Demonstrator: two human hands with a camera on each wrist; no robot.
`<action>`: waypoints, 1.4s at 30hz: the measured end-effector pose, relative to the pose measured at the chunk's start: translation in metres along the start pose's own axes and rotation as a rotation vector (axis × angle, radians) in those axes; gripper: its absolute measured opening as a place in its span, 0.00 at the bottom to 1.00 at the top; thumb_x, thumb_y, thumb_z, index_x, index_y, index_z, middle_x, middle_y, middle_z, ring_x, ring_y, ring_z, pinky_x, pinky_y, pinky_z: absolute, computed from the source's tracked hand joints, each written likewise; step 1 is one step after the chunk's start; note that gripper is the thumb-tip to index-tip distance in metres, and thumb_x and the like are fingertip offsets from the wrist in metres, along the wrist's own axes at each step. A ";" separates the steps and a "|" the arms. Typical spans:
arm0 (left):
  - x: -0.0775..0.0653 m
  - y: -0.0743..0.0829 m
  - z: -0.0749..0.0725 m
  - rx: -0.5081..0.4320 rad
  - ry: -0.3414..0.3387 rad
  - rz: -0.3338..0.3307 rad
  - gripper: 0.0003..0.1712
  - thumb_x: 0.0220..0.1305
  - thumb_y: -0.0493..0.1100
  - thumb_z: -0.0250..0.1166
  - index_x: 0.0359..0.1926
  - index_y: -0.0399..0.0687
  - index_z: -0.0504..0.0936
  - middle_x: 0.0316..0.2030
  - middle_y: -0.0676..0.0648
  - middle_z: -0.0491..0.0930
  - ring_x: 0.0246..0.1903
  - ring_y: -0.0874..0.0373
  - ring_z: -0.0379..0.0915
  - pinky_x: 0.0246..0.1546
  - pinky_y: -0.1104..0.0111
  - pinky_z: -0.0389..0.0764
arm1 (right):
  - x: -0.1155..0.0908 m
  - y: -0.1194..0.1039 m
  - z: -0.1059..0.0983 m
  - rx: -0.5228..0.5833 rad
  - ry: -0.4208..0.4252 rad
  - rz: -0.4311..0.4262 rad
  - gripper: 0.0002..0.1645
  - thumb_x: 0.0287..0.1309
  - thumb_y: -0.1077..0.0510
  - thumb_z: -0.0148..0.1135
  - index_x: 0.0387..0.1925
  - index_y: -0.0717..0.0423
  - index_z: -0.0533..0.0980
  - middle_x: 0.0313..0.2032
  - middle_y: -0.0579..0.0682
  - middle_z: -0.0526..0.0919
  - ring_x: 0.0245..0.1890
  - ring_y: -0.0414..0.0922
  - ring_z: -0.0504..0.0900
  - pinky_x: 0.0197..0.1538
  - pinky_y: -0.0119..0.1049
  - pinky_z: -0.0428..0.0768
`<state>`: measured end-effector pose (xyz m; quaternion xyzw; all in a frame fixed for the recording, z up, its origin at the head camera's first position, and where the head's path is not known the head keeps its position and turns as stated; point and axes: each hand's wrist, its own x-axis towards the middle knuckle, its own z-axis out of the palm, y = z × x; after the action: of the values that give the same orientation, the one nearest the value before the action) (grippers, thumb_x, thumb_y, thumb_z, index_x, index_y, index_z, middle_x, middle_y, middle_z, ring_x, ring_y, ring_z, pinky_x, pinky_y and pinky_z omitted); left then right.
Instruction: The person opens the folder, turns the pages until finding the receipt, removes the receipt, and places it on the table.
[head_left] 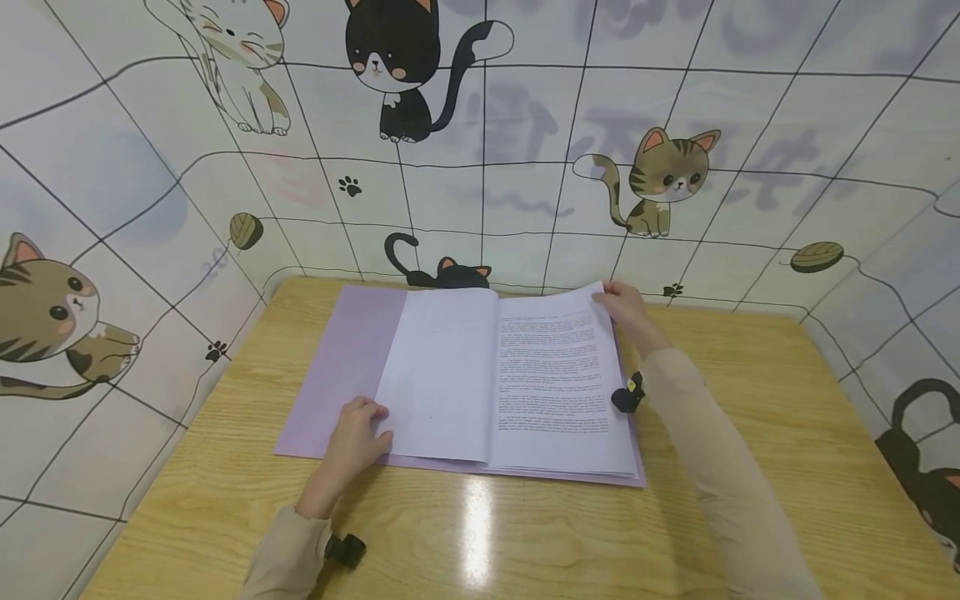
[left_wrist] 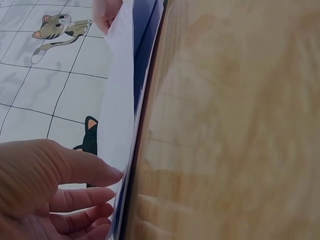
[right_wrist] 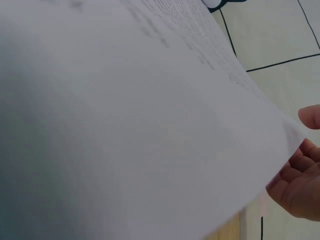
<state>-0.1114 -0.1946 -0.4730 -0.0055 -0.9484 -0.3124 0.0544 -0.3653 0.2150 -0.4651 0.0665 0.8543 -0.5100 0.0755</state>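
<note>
A lilac folder lies spread on the table with white sheets in it. Its left-hand page looks nearly blank, while the right-hand page carries printed text. At that printed page's raised top right corner, my right hand holds the paper between thumb and fingers. The right wrist view shows the lifted sheet with fingers under its corner. My left hand rests with loosely bent fingers at the lower left edge of the blank page. In the left wrist view its thumb touches the paper edge.
The wooden table surrounds the folder. White wall panels with cartoon cats and grid lines stand close behind and at both sides. A black wrist device sits at the left cuff, another at the right.
</note>
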 end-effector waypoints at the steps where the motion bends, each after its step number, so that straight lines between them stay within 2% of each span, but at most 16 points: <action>1: 0.000 -0.002 0.000 -0.011 -0.001 0.000 0.15 0.44 0.31 0.68 0.37 0.28 0.80 0.39 0.35 0.74 0.44 0.40 0.69 0.48 0.50 0.73 | 0.008 0.009 0.001 0.005 -0.002 -0.004 0.31 0.63 0.49 0.52 0.63 0.62 0.65 0.54 0.57 0.73 0.47 0.48 0.73 0.45 0.37 0.72; 3: 0.001 -0.005 0.001 -0.037 0.003 0.008 0.16 0.43 0.30 0.69 0.37 0.27 0.80 0.39 0.36 0.74 0.43 0.40 0.70 0.49 0.51 0.72 | 0.018 0.019 0.002 -0.011 -0.010 -0.013 0.30 0.64 0.47 0.51 0.61 0.61 0.66 0.51 0.55 0.74 0.45 0.47 0.73 0.45 0.38 0.72; 4: 0.002 -0.007 0.001 -0.046 0.003 0.015 0.17 0.43 0.30 0.69 0.38 0.27 0.80 0.38 0.36 0.74 0.43 0.40 0.70 0.48 0.51 0.72 | 0.017 0.018 0.003 -0.012 0.001 -0.008 0.29 0.64 0.47 0.51 0.60 0.60 0.67 0.51 0.55 0.75 0.45 0.47 0.73 0.45 0.38 0.72; 6: 0.003 -0.010 0.000 -0.071 0.008 0.036 0.17 0.42 0.29 0.70 0.37 0.27 0.80 0.37 0.37 0.75 0.42 0.41 0.71 0.48 0.51 0.72 | 0.004 0.008 0.001 0.010 -0.033 -0.011 0.29 0.64 0.48 0.51 0.60 0.62 0.67 0.51 0.57 0.74 0.45 0.48 0.73 0.45 0.39 0.72; 11: 0.003 -0.015 -0.001 -0.126 0.022 0.086 0.18 0.41 0.28 0.71 0.38 0.27 0.80 0.36 0.39 0.75 0.38 0.45 0.71 0.42 0.55 0.74 | -0.045 -0.032 -0.007 0.033 -0.131 0.021 0.32 0.67 0.51 0.48 0.65 0.66 0.60 0.57 0.62 0.70 0.50 0.50 0.72 0.51 0.40 0.71; 13: 0.003 -0.017 -0.002 -0.134 0.026 0.095 0.18 0.41 0.28 0.72 0.38 0.28 0.80 0.36 0.39 0.75 0.36 0.48 0.71 0.39 0.58 0.74 | -0.052 -0.036 -0.007 0.041 -0.154 0.044 0.32 0.67 0.52 0.47 0.66 0.66 0.57 0.58 0.62 0.69 0.52 0.51 0.71 0.54 0.41 0.70; 17: 0.002 -0.018 -0.002 -0.152 0.030 0.100 0.18 0.42 0.29 0.72 0.38 0.29 0.80 0.36 0.41 0.74 0.34 0.51 0.70 0.36 0.61 0.75 | -0.056 -0.034 -0.008 0.088 -0.206 0.054 0.33 0.67 0.54 0.48 0.68 0.64 0.56 0.58 0.62 0.69 0.52 0.50 0.72 0.54 0.38 0.70; 23: 0.002 -0.021 -0.001 -0.167 0.035 0.106 0.19 0.41 0.29 0.72 0.39 0.30 0.80 0.37 0.41 0.74 0.34 0.52 0.70 0.36 0.63 0.76 | -0.067 -0.029 -0.010 0.139 -0.256 0.028 0.30 0.66 0.56 0.49 0.66 0.64 0.59 0.57 0.62 0.70 0.45 0.45 0.76 0.46 0.31 0.74; 33: 0.002 -0.020 -0.002 -0.178 0.007 0.063 0.19 0.43 0.30 0.72 0.40 0.31 0.80 0.39 0.40 0.74 0.34 0.52 0.69 0.36 0.64 0.74 | -0.088 -0.026 -0.005 0.230 -0.294 0.049 0.29 0.61 0.60 0.54 0.63 0.63 0.62 0.55 0.62 0.73 0.37 0.42 0.82 0.42 0.36 0.79; 42: 0.003 -0.013 -0.003 -0.204 0.004 0.050 0.19 0.43 0.28 0.71 0.40 0.26 0.80 0.42 0.37 0.74 0.38 0.46 0.72 0.40 0.57 0.76 | -0.098 -0.021 -0.008 0.222 -0.348 -0.022 0.29 0.63 0.60 0.51 0.64 0.67 0.60 0.53 0.63 0.74 0.38 0.41 0.81 0.42 0.34 0.79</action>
<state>-0.1145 -0.2070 -0.4786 -0.0342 -0.9112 -0.4056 0.0634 -0.2735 0.2084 -0.4237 -0.0238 0.7674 -0.6058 0.2087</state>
